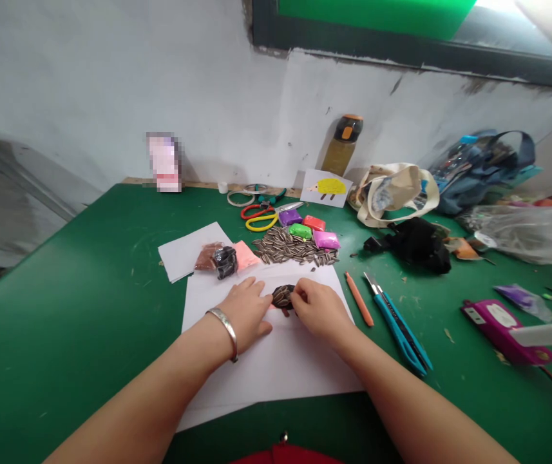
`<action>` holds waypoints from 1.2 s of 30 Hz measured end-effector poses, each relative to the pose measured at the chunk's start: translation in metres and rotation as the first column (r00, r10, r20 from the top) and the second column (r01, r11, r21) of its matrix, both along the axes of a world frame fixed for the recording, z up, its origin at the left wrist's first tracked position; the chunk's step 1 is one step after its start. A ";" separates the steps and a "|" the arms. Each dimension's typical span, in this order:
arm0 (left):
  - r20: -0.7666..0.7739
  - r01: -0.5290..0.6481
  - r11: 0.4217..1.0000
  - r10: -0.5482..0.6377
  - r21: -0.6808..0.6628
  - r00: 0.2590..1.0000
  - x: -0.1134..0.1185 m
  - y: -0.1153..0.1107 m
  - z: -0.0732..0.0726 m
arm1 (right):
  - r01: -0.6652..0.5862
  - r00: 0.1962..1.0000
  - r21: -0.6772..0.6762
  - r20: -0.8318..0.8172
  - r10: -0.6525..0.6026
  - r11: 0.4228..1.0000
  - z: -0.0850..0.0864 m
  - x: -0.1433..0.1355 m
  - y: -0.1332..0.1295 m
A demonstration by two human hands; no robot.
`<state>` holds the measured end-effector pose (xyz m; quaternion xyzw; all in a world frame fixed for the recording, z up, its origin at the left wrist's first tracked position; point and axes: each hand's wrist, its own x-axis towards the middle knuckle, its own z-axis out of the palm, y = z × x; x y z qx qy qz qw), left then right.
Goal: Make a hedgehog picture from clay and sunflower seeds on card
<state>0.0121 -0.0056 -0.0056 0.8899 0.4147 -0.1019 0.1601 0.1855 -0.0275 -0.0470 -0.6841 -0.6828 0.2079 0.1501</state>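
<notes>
On the green counter [87, 258], a small dark shape [284, 296] set with striped seeds lies on white paper [266, 374], between the person's two hands. The left hand [245, 310], with a silver bangle [226, 330] at the wrist, rests on the paper with its fingers spread wide, their tips at the shape's left edge. The right hand [319, 307] is at the shape's right edge, its fingers curled and drawn narrow — whether they pinch a seed cannot be told, as the hand hides the spot.

Just beyond the hands, a black packet [226, 261] lies between a brown packet [209, 256] and a salmon-coloured one. Right of them spreads a loose pile of striped seeds [280, 246], with purple [290, 217], red [314, 223], green [300, 231] and pink clay packs [326, 240] along its far side. Scissors [262, 221] with one red and one yellow handle lie behind the pile.

To the right of the paper are an orange stick-like tool [359, 299] and, beside it, a blue-handled tool [401, 328]. Farther back, a card [326, 188] showing a yellow-backed animal leans near a bottle [342, 147] — a cream cloth bag [396, 193] sits to their right.
</notes>
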 end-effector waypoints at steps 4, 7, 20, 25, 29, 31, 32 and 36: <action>-0.008 0.003 1.000 -0.003 0.001 1.000 0.000 -0.001 0.001 | 0.002 1.000 0.018 0.007 -0.002 1.000 -0.001 -0.001 -0.001; -0.014 0.009 1.000 -0.009 0.003 1.000 0.000 -0.001 0.001 | 0.002 1.000 0.034 0.001 -0.002 0.999 -0.001 -0.001 -0.003; -0.010 0.013 1.000 -0.013 -0.006 1.000 0.000 0.001 0.002 | -0.011 0.972 -0.015 -0.236 0.007 1.000 0.004 0.013 0.002; -0.011 0.006 1.000 -0.006 -0.014 1.000 0.000 0.001 0.002 | -0.044 0.980 -0.032 -0.198 0.037 0.999 0.004 0.012 0.001; -0.009 0.009 1.000 -0.009 -0.001 1.000 0.000 0.002 0.001 | -0.045 0.989 -0.035 -0.143 0.039 0.998 0.004 0.009 0.002; -0.008 0.012 1.000 -0.012 0.003 1.000 0.000 0.002 0.000 | -0.041 0.993 -0.035 -0.110 0.037 0.999 0.003 0.008 0.002; -0.008 0.014 1.000 -0.013 0.004 1.000 -0.001 0.002 0.000 | -0.040 0.995 -0.036 -0.096 0.037 0.999 0.003 0.008 0.002; -0.013 0.014 1.000 -0.014 0.008 1.000 0.000 0.002 -0.001 | -0.044 0.998 -0.038 -0.053 0.042 0.998 0.001 0.007 0.003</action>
